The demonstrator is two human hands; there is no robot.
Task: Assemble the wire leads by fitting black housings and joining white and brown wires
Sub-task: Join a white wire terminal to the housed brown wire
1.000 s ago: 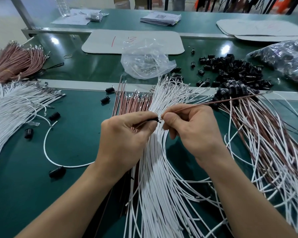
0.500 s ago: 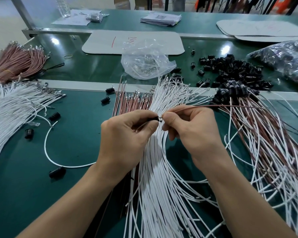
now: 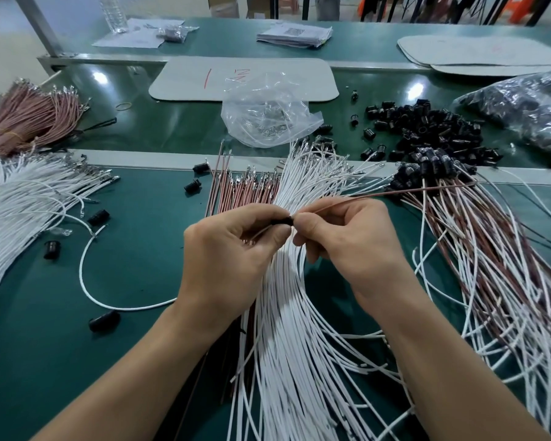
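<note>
Pinching housing (image 3: 282, 221) w/ left hand (image 3: 233, 249), thumb + forefinger curled round it, mid-frame, just over white wires (image 3: 287, 313) fanned on table (image 3: 140, 265). Gripping brown wire (image 3: 379, 195) w/ right hand (image 3: 347, 240), pinch closed on it right at housing's right end, just beside left thumb. Holding wire stretched up + right, far end near housing pile (image 3: 427, 132). Spotting more brown wires (image 3: 245, 192) behind left hand, clear bag (image 3: 264, 116) further back. Counting a few loose housings (image 3: 104, 320) on table's left side.
</note>
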